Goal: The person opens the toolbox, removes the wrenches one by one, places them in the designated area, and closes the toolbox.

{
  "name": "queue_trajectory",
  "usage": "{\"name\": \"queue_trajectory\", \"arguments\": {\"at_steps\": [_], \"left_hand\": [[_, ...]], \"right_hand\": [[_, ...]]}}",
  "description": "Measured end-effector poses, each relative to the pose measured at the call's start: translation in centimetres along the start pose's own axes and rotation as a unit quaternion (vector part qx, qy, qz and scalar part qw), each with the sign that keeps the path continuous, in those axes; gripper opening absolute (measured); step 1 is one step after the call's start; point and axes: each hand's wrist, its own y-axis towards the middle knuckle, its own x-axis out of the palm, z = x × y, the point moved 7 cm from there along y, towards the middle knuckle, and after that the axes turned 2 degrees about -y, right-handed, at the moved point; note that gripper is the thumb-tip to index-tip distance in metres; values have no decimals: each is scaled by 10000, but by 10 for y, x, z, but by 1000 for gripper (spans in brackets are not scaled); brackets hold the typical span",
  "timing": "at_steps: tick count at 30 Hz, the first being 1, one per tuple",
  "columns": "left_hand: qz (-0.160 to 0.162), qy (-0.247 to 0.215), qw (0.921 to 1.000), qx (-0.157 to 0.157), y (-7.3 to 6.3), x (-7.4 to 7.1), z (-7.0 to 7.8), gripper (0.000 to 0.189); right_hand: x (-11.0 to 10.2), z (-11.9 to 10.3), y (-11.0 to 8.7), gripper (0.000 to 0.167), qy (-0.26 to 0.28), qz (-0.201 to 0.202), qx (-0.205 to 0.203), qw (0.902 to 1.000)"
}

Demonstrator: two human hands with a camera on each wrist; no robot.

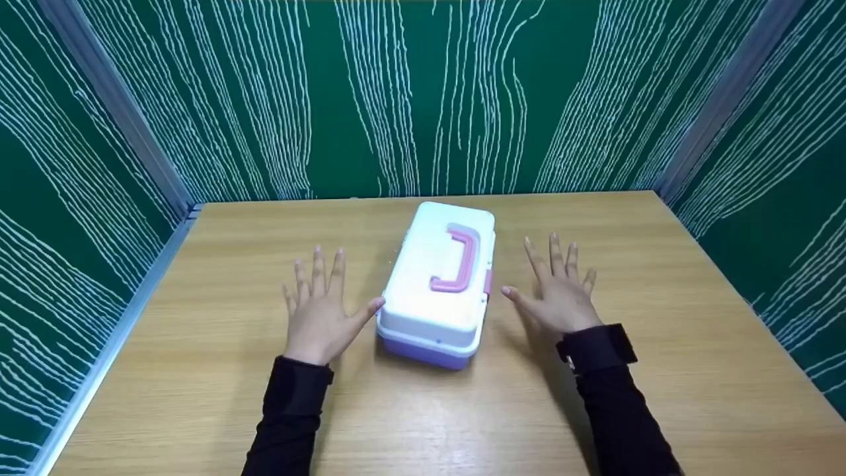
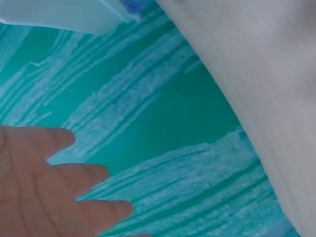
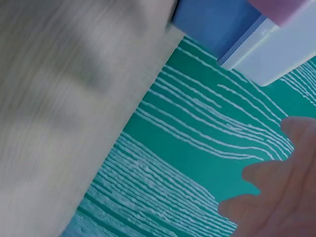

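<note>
A closed plastic box (image 1: 423,277) with a white lid and a purple base stands slightly turned on the wooden table. Its pink handle (image 1: 466,261) lies folded flat on the lid, and a pink latch (image 1: 488,282) shows on the right side. To the left of the box is my left hand (image 1: 320,324), fingers spread straight, thumb tip at the box's edge; whether it touches cannot be told. My right hand (image 1: 562,301) hovers off the box's right side, fingers spread, holding nothing. In the right wrist view, part of the box (image 3: 219,29) appears at the top.
The wooden table (image 1: 198,396) reaches back to a green wall (image 1: 423,99) with wavy white lines. Similar green panels rise at the left and right, with metal posts (image 1: 125,106) at the corners. Black bands (image 1: 598,347) circle both wrists.
</note>
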Motion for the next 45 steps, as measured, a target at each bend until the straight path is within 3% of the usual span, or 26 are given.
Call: {"name": "queue_trajectory", "arguments": {"at_steps": [6, 9, 13, 17, 21, 26, 28, 33, 36, 41, 43, 45], "left_hand": [[5, -92, 9983, 567, 5, -6, 34, 106], [33, -59, 9949, 1007, 7, -4, 56, 108], [-45, 283, 9847, 1721, 7, 6, 87, 111], [-399, 542, 9720, 2250, 6, 22, 113, 112], [-621, 645, 9644, 2487, 5, 35, 127, 109], [-584, 808, 9605, 2597, 4, 47, 133, 105], [-601, 832, 9611, 2565, 4, 51, 133, 105], [-518, 1042, 9614, 2493, 2, 59, 131, 104], [-354, 1180, 9599, 2517, 1, 60, 131, 102], [-199, 1277, 9585, 2541, 0, 62, 132, 100], [-167, 1317, 9578, 2551, 0, 63, 132, 100], [-123, 1319, 9574, 2567, -1, 64, 133, 99]], "right_hand": [[-4, -8, 4, 93, 695, 120, -314, 9970], [-3, -10, 7, 91, 1125, 115, -353, 9930], [4, -14, 9, 85, 1739, 85, -307, 9843], [16, -20, 12, 74, 2320, 15, -281, 9723], [29, -22, 15, 63, 2768, -120, -190, 9607], [44, -23, 17, 54, 3163, -267, 10, 9483], [49, -25, 18, 50, 3543, -377, 179, 9342], [61, -29, 17, 45, 4736, -762, 749, 8742], [64, -29, 16, 40, 5149, -884, 979, 8471], [66, -26, 17, 37, 5302, -1066, 1125, 8336], [66, -25, 18, 38, 5254, -1099, 1135, 8361], [66, -24, 18, 38, 5306, -1124, 1174, 8319]]}}
